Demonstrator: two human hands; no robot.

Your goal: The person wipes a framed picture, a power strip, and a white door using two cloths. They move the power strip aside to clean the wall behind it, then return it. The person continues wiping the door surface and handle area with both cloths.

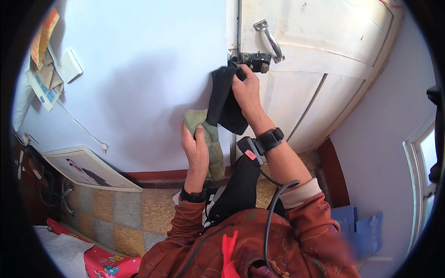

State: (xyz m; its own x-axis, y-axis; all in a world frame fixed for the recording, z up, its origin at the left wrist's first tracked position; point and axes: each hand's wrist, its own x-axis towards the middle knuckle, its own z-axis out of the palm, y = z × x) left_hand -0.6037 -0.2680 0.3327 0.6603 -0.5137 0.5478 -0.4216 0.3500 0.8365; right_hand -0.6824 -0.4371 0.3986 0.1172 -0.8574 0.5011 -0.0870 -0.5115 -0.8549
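Note:
In my left hand (195, 146) is a green checked cloth (215, 153), pinched near its top between thumb and fingers. Its lower end hangs in front of the wall. My right hand (247, 90) grips a black cloth (224, 93) by its upper part, just below the door's surface-mounted lock (256, 60). The lower edge of the black cloth is beside the green one, and they seem to overlap. Whether the black cloth touches the lock is hidden by the folds. A curved metal door handle (273, 41) sits above my right hand.
The white panelled door (299, 87) fills the upper right. A framed picture (87, 168) leans at the lower left, below a hanging plug (104, 147). Further left are a power strip (43, 90) and a white box (70, 66). Blue folders (358, 226) stand at right.

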